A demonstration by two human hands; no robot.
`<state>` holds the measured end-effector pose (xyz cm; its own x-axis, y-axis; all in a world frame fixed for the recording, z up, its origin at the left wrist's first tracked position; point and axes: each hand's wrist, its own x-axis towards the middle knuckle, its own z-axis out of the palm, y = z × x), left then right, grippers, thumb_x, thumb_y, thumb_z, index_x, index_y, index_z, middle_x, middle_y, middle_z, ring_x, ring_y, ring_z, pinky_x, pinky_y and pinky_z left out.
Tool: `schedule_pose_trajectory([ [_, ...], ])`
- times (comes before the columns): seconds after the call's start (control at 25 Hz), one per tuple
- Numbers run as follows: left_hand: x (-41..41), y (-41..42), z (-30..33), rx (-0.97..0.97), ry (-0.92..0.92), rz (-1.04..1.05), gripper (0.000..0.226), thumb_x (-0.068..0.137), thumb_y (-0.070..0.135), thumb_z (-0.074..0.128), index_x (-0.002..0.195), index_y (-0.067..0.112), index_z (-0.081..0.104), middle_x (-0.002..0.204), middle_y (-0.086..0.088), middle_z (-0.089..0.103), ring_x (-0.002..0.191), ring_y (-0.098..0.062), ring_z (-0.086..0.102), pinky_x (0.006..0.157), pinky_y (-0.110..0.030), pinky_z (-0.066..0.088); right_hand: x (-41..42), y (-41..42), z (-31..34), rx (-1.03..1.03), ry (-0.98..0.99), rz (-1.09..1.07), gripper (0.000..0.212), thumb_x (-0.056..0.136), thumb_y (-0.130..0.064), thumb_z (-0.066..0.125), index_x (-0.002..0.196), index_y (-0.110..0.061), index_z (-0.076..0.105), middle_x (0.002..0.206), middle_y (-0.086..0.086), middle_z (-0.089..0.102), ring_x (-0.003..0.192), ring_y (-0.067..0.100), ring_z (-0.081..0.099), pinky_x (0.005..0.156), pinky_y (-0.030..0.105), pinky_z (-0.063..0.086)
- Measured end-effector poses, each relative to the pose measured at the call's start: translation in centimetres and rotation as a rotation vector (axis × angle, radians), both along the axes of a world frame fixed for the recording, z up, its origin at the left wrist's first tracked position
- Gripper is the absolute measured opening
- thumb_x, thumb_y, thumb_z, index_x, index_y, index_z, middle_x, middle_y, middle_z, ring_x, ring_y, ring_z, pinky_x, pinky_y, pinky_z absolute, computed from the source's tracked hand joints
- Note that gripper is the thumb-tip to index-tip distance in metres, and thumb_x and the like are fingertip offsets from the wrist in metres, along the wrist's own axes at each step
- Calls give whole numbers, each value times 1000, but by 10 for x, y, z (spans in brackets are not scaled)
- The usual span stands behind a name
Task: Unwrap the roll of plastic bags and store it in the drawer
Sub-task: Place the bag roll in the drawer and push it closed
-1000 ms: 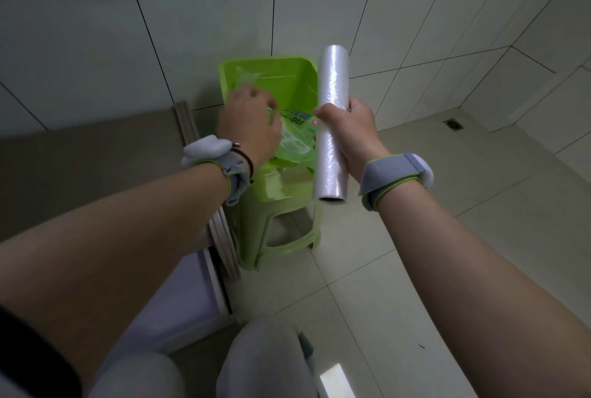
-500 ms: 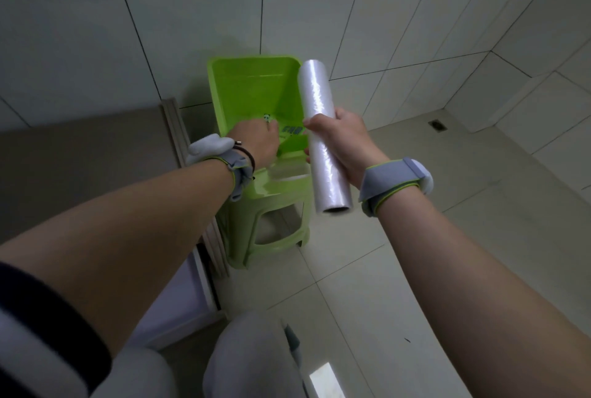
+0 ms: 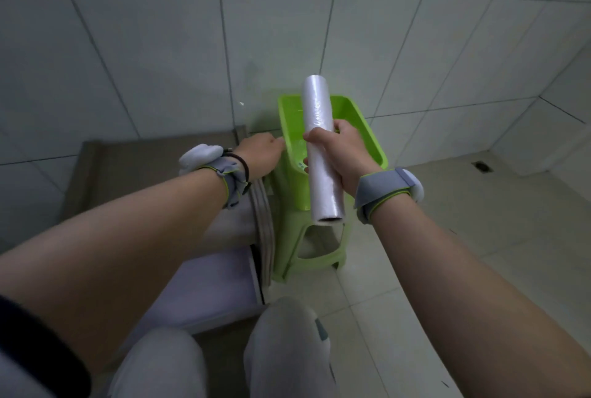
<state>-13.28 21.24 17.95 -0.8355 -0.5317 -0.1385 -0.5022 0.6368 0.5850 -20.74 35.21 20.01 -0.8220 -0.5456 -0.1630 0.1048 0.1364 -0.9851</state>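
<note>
I hold the roll of plastic bags (image 3: 320,154) in my right hand (image 3: 343,154), fingers closed around its middle, and it stands almost upright, with the far end toward 12 o'clock and the open hollow end toward 6 o'clock. It hangs in the air in front of the green bin (image 3: 361,129), which sits on a green stool (image 3: 297,234) by the tiled wall. The roll looks bare now — no label or outer wrap on it that I can see.

I think this roll is light, and stiff only because the film is wound tight on a core. The surface is smooth and shiny, so it can slip through a loose grip. The middle is the good place to take it, as I do, because then neither end tips down. I would not squeeze hard, since soft film can dent, and the loose outer layer may begin to unwind if I rub it.

My left hand (image 3: 260,154) is at 9 o'clock from the roll, at the left rim of the bin, above the brown cabinet top (image 3: 144,170). Whether it is open or closed I cannot tell — the fingers are hidden from me. The pale drawer front (image 3: 204,285) lies toward 7 o'clock, under my left arm.
</note>
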Motion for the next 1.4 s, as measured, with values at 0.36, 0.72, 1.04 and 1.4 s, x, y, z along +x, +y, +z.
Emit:
schedule_pose_trajectory([
  [0.36, 138, -24, 5, 658, 82, 61, 37, 85, 52, 56, 91, 15, 60, 85, -8, 60, 73, -23, 58, 67, -31, 43, 119, -60, -18, -194, -323, -4, 51, 84, -11, 72, 126, 5, 47, 105, 25, 62, 89, 33, 64, 89, 52, 54],
  [0.72, 219, -35, -29, -27, -134, 104, 45, 72, 34, 76, 108, 14, 57, 104, -8, 66, 91, -28, 62, 70, -31, 46, 177, -88, -46, -78, -353, 132, 56, 85, -16, 72, 131, -1, 44, 120, 19, 61, 106, 32, 65, 91, 44, 57],
  [1.04, 265, -49, -64, -398, -298, 59, 48, 73, 37, 71, 111, 21, 47, 108, -11, 66, 92, -36, 65, 64, -33, 43, 183, -70, -79, 462, 1108, 489, 67, 70, -19, 67, 136, -21, 55, 138, 9, 50, 123, 30, 50, 108, 34, 35],
  [1.4, 272, -55, -138, -273, -346, -49, 42, 82, 31, 65, 116, 16, 46, 113, -11, 64, 97, -36, 63, 76, -41, 51, 188, -88, -148, 744, 1176, 816, 49, 77, -33, 70, 123, -25, 54, 115, 4, 60, 104, 30, 56, 94, 35, 35],
])
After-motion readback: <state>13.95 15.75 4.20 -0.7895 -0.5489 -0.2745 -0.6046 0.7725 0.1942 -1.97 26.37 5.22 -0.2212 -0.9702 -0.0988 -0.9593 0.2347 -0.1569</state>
